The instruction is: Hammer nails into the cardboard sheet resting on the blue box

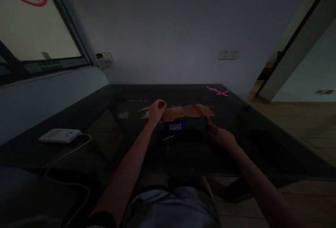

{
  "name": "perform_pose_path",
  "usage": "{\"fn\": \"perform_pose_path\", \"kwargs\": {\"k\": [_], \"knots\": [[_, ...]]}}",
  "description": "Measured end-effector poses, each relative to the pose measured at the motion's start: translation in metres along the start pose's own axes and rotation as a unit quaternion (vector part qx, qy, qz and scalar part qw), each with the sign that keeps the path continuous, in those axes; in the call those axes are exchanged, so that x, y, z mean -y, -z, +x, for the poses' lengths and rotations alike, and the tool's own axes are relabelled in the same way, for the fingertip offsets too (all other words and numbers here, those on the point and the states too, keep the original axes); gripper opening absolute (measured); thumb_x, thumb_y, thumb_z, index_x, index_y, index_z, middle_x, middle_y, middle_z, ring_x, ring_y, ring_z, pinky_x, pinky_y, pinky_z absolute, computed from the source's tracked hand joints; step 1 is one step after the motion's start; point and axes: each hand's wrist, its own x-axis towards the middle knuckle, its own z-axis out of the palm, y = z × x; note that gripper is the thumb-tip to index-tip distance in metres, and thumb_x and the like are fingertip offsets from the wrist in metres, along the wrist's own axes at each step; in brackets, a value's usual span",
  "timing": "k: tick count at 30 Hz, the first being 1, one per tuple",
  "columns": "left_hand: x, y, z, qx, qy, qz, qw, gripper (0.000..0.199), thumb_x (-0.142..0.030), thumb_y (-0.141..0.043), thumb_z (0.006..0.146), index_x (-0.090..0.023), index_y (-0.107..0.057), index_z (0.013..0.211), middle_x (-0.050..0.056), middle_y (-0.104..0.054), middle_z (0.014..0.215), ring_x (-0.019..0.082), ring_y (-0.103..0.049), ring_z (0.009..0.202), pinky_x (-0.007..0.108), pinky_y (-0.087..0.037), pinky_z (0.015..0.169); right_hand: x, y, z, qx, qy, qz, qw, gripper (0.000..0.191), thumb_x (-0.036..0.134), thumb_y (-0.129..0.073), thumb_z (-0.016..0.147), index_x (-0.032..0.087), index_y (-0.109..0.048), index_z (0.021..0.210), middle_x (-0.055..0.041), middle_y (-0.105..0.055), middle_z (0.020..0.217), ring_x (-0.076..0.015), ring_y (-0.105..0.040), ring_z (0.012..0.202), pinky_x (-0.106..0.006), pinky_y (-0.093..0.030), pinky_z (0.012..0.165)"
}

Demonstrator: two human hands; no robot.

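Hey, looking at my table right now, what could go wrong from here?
The cardboard seems to sit over the blue box and juts past it, so pressure from the left hand at its end might tip it. The thin sticks lie loose between your forearms, so an arm could scatter them. The cable hangs off the table; a snag might drag the white device.

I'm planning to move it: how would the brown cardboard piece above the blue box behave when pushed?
The cardboard piece is probably light, as its edge looks thin. It may tip if pressed at the right, where it extends past the blue box.
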Motion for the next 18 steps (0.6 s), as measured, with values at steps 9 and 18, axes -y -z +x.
{"fn": "perform_pose_path", "kwargs": {"k": [9, 18], "knots": [[0.007, -0.003, -0.008, 0.026, -0.003, -0.004, 1.000, 0.006, -0.014, -0.059, 0.076, -0.016, -0.060, 0.081, 0.002, -0.067, 0.078, 0.015, -0.065, 0.074, 0.027, -0.053, 0.072, 0.000, -0.002, 0.000, -0.007, -0.002, -0.022, 1.000, 0.053, 0.046, -0.033, 0.093, 0.031, -0.036, 0.143, -0.0143, -0.070, 0.109, -0.0319, -0.068, 0.092, -0.040, -0.050, 0.071], [0.012, -0.005, -0.009, 0.031, 0.000, -0.013, 0.999, 0.007, -0.013, -0.059, 0.076, -0.016, -0.061, 0.083, 0.003, -0.066, 0.080, 0.014, -0.064, 0.073, 0.028, -0.052, 0.072, 0.015, 0.007, -0.003, -0.043, 0.029, -0.061, 0.997, 0.052, 0.046, -0.039, 0.092, 0.022, -0.043, 0.137, -0.0203, -0.065, 0.110, -0.0351, -0.066, 0.095, -0.043, -0.049, 0.071]]}}
